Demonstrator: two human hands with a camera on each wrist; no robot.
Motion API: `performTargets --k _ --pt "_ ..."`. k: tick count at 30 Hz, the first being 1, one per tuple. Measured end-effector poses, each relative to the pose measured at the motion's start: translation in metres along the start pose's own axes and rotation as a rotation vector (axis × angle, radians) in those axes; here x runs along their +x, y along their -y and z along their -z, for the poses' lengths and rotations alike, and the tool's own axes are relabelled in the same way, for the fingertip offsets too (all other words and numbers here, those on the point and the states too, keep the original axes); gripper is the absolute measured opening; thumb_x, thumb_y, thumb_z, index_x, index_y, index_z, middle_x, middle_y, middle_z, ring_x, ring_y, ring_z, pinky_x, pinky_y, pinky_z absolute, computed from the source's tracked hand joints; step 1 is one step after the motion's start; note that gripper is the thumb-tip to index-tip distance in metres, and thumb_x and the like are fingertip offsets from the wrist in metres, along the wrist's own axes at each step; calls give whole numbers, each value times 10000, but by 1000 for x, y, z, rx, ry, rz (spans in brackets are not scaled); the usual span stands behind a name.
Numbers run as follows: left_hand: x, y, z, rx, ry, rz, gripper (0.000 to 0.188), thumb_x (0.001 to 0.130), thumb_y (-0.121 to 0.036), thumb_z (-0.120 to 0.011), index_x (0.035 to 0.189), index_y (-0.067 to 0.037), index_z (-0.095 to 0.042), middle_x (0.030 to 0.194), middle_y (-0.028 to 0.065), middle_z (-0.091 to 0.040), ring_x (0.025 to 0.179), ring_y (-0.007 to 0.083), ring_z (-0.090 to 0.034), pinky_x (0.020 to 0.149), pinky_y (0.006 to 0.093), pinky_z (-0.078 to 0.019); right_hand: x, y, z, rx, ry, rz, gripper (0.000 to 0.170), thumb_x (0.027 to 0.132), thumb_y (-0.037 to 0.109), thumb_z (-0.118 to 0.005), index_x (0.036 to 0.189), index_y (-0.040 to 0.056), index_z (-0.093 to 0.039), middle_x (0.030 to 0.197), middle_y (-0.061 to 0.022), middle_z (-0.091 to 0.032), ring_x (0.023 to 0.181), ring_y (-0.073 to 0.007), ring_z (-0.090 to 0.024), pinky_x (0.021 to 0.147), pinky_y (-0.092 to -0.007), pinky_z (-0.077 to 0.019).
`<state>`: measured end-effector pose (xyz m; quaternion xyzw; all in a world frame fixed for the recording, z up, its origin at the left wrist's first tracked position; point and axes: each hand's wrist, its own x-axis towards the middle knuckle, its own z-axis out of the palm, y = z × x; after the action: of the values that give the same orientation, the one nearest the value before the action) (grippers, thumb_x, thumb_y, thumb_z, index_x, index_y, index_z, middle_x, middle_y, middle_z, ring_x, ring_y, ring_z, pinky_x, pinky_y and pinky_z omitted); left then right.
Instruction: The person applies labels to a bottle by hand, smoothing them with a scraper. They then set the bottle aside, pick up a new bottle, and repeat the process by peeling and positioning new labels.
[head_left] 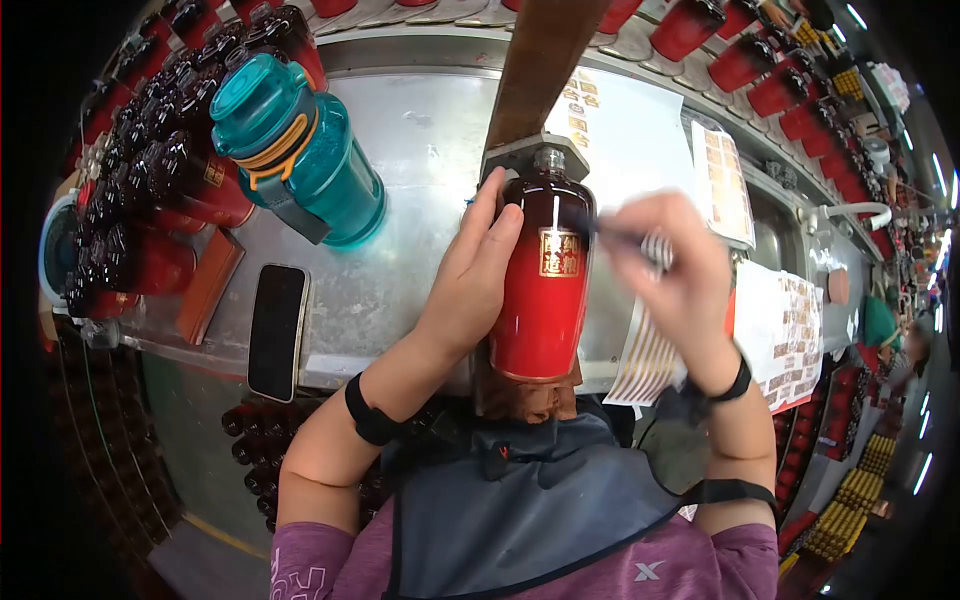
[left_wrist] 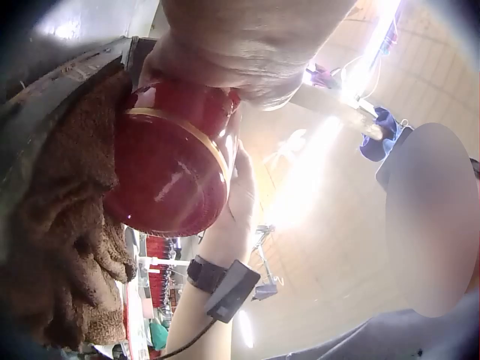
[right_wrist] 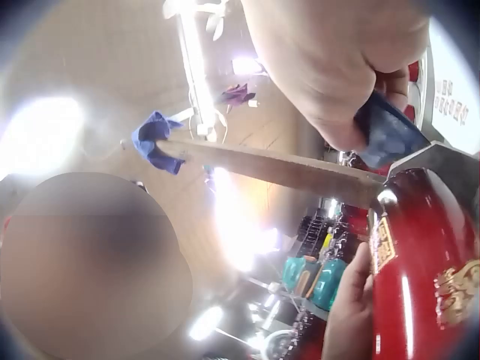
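A glossy bottle (head_left: 545, 300), dark at the shoulder and red below, lies tilted with its neck away from me. A gold square label with characters (head_left: 559, 253) is on its front. My left hand (head_left: 465, 270) grips the bottle's left side, thumb over the shoulder. In the left wrist view the bottle's round base (left_wrist: 169, 176) shows below that hand. My right hand (head_left: 675, 270), blurred in the head view, pinches a flat dark blue scraper (right_wrist: 390, 131) near the bottle's right shoulder. A second gold emblem (right_wrist: 459, 292) shows on another side of the bottle.
A teal water bottle (head_left: 340, 180) and a phone (head_left: 278, 332) are on the metal table to the left. Label sheets (head_left: 785, 330) lie at right. A wooden post (head_left: 535, 75) stands behind the bottle; a brown cloth (left_wrist: 60, 217) lies under it. Many red bottles surround the table.
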<state>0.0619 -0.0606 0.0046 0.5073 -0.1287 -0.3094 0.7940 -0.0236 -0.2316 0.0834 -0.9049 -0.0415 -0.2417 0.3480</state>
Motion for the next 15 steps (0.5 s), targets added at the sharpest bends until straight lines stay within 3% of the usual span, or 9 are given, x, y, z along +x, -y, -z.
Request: performTargets --k 1,2,5,7,8,9,12,13,15 --pt "0 -3 1 -40 19 15 607 1066 -286 -410 1523 66 -220 1491 192 -390 1346 211 -413 1103 303 -349 -5 14 7 -153 171 223 294 704 23 -711 993 80 -713 890 -44 -667 781 -214 -605 734 -322 -493" --pt "1 -6 1 -82 35 26 596 1073 -294 -388 1526 58 -224 1499 184 -383 1349 203 -409 1104 299 -348 -15 28 6 -78 284 228 336 665 73 -726 1000 90 -713 889 -35 -660 796 -238 -609 758 -342 -487" --pt "0 -13 0 -109 56 82 591 1079 -309 -366 1530 48 -228 1506 175 -375 1350 189 -405 1111 298 -339 -2 37 5 83 497 164 205 806 83 -704 1009 91 -735 874 -41 -701 782 -214 -635 748 -331 -484" --pt "0 -12 3 -101 63 78 588 1079 -311 -368 1527 47 -238 1497 172 -390 1346 186 -410 1114 299 -335 29 6 14 14 364 -135 184 791 67 -731 975 59 -735 867 -63 -696 760 -223 -632 735 -322 -494" --pt "0 -12 5 -94 66 72 585 1079 -313 -369 1525 46 -248 1487 169 -405 1342 183 -414 1116 300 -330 46 7 22 -176 184 -122 157 788 48 -745 944 32 -730 845 -90 -690 762 -221 -633 710 -310 -497" --pt "2 -13 7 -101 58 62 585 1079 -313 -369 1525 46 -248 1487 169 -405 1342 183 -414 1116 300 -330 53 18 27 -397 177 79 150 798 46 -744 947 35 -732 819 -88 -680 747 -215 -634 703 -315 -498" --pt "5 -15 12 51 111 40 554 1084 -334 -285 1529 -5 -277 1482 125 -435 1358 184 -429 1103 320 -365 43 18 9 36 482 49 140 801 59 -754 938 35 -738 776 -79 -651 724 -199 -629 674 -306 -485" --pt "6 -17 13 115 101 65 549 1082 -347 -295 1522 -18 -306 1465 113 -456 1341 175 -444 1084 311 -376 50 11 11 115 370 -263 120 801 58 -753 918 33 -743 753 -72 -650 719 -181 -627 661 -281 -477" --pt "9 -21 14 175 85 88 546 1079 -360 -306 1514 -31 -335 1447 100 -477 1323 167 -460 1065 303 -386 67 8 24 -344 150 9 124 810 62 -746 929 28 -745 742 -46 -649 704 -138 -619 651 -256 -468"
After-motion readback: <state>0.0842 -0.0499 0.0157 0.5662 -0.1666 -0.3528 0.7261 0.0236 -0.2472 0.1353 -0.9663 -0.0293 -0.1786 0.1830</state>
